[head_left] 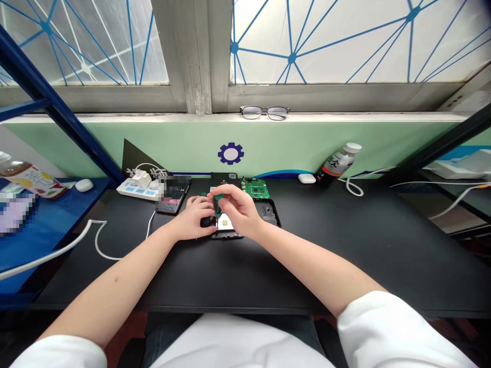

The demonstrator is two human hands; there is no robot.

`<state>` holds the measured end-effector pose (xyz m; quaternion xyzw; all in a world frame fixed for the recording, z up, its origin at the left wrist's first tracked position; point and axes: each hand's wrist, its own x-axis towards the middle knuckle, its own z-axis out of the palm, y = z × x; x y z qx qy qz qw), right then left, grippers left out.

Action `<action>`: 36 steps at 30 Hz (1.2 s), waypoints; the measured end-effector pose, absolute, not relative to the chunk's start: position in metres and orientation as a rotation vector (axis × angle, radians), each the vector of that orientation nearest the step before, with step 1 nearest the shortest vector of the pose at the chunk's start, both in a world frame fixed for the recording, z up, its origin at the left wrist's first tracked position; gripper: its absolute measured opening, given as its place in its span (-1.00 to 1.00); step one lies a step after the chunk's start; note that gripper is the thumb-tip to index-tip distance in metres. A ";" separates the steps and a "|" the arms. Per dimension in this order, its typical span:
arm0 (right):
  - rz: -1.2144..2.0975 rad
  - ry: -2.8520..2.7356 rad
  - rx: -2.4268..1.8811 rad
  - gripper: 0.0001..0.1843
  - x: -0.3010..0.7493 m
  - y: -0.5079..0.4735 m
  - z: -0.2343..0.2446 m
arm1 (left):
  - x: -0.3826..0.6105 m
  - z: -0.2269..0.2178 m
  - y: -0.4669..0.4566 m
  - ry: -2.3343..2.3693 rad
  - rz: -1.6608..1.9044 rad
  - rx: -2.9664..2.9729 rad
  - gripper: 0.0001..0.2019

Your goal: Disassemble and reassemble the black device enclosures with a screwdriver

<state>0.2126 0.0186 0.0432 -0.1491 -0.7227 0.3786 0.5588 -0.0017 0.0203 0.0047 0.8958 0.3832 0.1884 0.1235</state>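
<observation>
My right hand point(242, 208) is closed around a screwdriver point(218, 206) with a green and black handle, held upright over an opened black plastic casing point(273, 210). The screwdriver's tip is hidden. Inside the casing, below the handle, shows a silver-white part point(225, 223) with a small tan square on it. My left hand point(190, 220) grips the casing's left side, its thumb low at the near edge and its fingers bent further up. Just behind the casing lies a green circuit board point(257, 189), and a flat black piece point(221, 182) is beside it.
On the black desk point(307, 271), a phone point(174, 195) and a white power strip point(140, 189) lie left. A white earphone case point(307, 178) and a tilted drink bottle point(338, 164) stand back right. Glasses point(264, 112) rest on the sill. White cables point(103, 245) cross the left side.
</observation>
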 end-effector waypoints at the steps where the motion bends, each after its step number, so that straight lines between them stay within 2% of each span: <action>1: 0.893 -1.723 -0.352 -0.75 0.213 0.018 0.042 | -0.002 0.004 0.020 1.122 0.553 2.613 -0.81; 3: 0.822 -1.767 -0.368 -0.69 0.214 0.018 0.041 | -0.002 0.004 0.021 1.126 0.561 2.610 -0.83; 9: 0.601 -1.795 -0.394 -0.66 0.215 0.022 0.041 | -0.001 0.005 0.019 1.142 0.560 2.608 -0.85; 12: 0.621 -1.776 -0.386 -0.67 0.216 0.023 0.041 | -0.001 0.007 0.018 1.115 0.565 2.611 -0.78; 15: 0.657 -1.749 -0.372 -0.80 0.215 0.023 0.037 | -0.001 0.008 0.018 1.118 0.576 2.588 -0.74; 19: 0.781 -1.729 -0.401 -0.61 0.212 0.021 0.032 | -0.001 0.006 0.018 1.144 0.567 2.558 -0.71; 22: 0.804 -1.742 -0.406 -0.66 0.211 0.017 0.031 | -0.001 0.005 0.018 1.126 0.564 2.571 -0.68; 26: 0.648 -1.835 -0.394 -0.67 0.213 0.017 0.033 | 0.000 0.005 0.019 1.114 0.589 2.587 -0.74; 30: 0.458 -1.835 -0.394 -0.59 0.215 0.021 0.031 | -0.001 0.006 0.019 1.100 0.577 2.611 -0.82; 36: 0.367 -1.844 -0.412 -0.59 0.216 0.020 0.035 | 0.000 0.006 0.019 1.131 0.579 2.618 -0.85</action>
